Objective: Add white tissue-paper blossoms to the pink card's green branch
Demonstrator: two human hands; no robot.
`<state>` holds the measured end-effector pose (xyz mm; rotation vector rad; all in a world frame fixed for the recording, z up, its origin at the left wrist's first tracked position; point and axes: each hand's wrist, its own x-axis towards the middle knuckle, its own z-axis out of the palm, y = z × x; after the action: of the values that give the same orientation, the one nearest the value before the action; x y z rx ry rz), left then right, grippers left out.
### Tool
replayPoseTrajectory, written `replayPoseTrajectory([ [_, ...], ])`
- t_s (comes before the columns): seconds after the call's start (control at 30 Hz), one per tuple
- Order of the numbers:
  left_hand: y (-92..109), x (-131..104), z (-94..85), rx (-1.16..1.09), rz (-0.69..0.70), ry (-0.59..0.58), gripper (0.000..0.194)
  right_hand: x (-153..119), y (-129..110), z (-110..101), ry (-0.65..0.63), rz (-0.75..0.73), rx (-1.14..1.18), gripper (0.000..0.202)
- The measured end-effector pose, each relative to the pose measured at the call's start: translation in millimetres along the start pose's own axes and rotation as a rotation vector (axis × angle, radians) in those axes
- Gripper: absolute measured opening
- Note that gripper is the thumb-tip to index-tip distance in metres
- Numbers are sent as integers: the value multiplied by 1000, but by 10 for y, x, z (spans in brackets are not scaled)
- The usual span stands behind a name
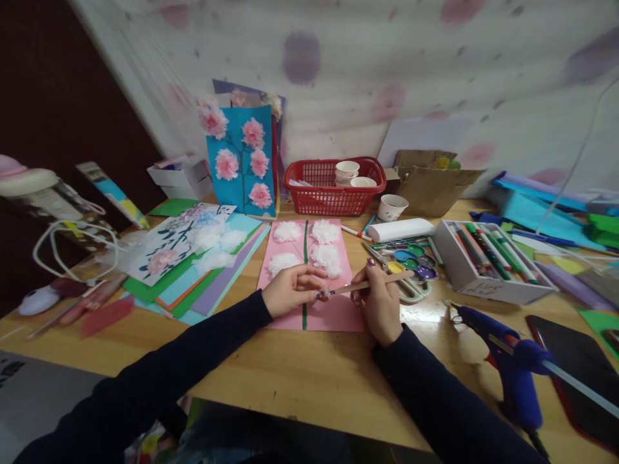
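My right hand (380, 303) grips a paintbrush (389, 278) with a light wooden handle, its tip pointing left. The thumb and a finger of my left hand (294, 290) pinch the brush at its bristle end; the bristles are mostly hidden there. Both hands are over a pink sheet (333, 317) lying on the table. A painted dark green stem (305, 241) runs down its middle. White fluffy paper flowers (325, 232) sit on both sides of the stem. Just right of the sheet is a paint palette (411, 263) with green, yellow and purple wells.
A blue card with pink flowers (242, 154) stands behind, beside a red basket (333, 201) holding paper cups. Coloured sheets (222, 277) lie at left. A marker box (493, 283), blue glue gun (512, 367) and phone (575, 367) are at right.
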<state>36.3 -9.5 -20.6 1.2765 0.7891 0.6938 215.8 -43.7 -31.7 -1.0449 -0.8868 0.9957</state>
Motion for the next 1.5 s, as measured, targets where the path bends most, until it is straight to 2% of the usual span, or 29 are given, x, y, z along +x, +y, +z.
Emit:
replayPoseTrajectory([
  [0.23, -9, 10, 50, -1, -2, 20, 41, -25, -21, 34, -50, -14, -1, 46],
  [0.6, 36, -16, 49, -78, 51, 34, 38, -1, 19, 5, -25, -29, 0, 45],
  [0.77, 25, -10, 36, -52, 42, 47, 47, -4, 6, 12, -26, -50, -18, 44],
  [0.87, 1, 10, 18, -49, 61, 93, 46, 15, -17, -1, 32, -85, -56, 46],
  [0.97, -9, 23, -4, -37, 77, 125, 46, 69, -32, -43, 167, -140, -148, 46],
  [1.07, 18, 27, -28, 5, 80, 159, 45, 126, -29, -99, 222, -197, -289, 45],
  [1.23, 125, 73, -32, 107, 117, 228, 49, 169, -14, -137, 188, -243, -464, 46],
  [1.4, 132, 212, 84, 239, 166, 196, 59, 197, -33, -143, 205, -246, -526, 44],
  [1.5, 98, 317, 174, 377, 200, 224, 62, 206, -59, -154, 228, -262, -548, 42],
])
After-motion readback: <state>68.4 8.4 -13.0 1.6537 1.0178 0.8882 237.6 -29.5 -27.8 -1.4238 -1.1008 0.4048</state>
